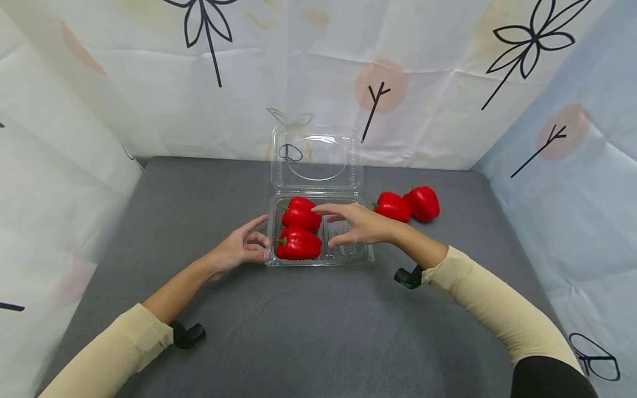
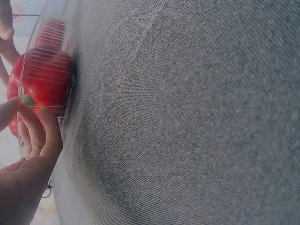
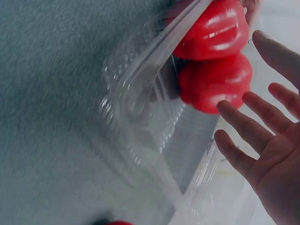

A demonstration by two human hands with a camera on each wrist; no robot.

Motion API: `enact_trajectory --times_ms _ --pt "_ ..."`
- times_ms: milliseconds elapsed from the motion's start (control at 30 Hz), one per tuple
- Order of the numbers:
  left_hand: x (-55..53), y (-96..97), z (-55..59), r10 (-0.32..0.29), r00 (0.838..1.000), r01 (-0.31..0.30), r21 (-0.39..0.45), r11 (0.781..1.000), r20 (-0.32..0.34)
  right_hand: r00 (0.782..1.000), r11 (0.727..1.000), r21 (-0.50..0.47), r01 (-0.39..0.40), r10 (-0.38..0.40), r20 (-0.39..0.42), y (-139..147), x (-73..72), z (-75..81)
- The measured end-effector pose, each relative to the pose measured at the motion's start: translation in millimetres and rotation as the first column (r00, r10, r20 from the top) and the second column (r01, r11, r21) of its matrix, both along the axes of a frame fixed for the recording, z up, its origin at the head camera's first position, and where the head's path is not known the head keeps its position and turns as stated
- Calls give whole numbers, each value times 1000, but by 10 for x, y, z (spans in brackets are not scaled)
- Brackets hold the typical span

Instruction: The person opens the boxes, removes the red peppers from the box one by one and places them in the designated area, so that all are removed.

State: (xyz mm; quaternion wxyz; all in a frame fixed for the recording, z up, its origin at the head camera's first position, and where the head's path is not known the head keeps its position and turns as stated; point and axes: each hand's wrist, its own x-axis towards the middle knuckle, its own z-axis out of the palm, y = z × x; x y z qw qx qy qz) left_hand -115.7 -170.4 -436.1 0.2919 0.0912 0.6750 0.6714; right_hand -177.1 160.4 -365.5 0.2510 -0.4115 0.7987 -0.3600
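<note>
A clear plastic clamshell container (image 1: 348,257) lies with its lid raised at the back. Two red bell peppers fill its left half: a rear one (image 1: 300,213) and a front one (image 1: 298,244), green stems facing left. My left hand (image 1: 244,250) holds the container's left rim, thumb and fingertips right at the edge (image 2: 21,89). Over the container's right half hovers my right hand (image 1: 360,224), fingers spread and holding nothing. In the head view its index fingertip overlaps the rear pepper. From the right wrist, the palm (image 3: 276,154) and parted fingers show plainly.
Two more red bell peppers lie on the grey cloth right of the container, one (image 1: 393,207) partly behind my right hand, the other (image 1: 423,203) against it. The upright lid (image 1: 318,157) stands before a patterned white curtain (image 1: 318,66).
</note>
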Motion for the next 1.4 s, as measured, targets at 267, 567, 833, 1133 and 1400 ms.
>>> enact_trajectory --times_ms 267,567,833,1133,1400 --pt "4 -5 11 -1 1000 1 5 1000 7 999 1000 7 -15 14 35 -205 56 -62" --pt "2 9 32 5 1000 -5 -4 1000 11 999 999 28 -18 17 27 -316 94 -101" --pt "-4 5 25 1 1000 -1 0 1000 15 996 995 101 -24 33 -87 -402 123 -135" --pt "-4 5 22 -3 1000 3 13 1000 18 987 984 180 5 24 -160 -461 152 -162" --pt "-7 11 17 -4 1000 4 15 1000 11 979 983 178 39 -1 -205 -502 173 -199"
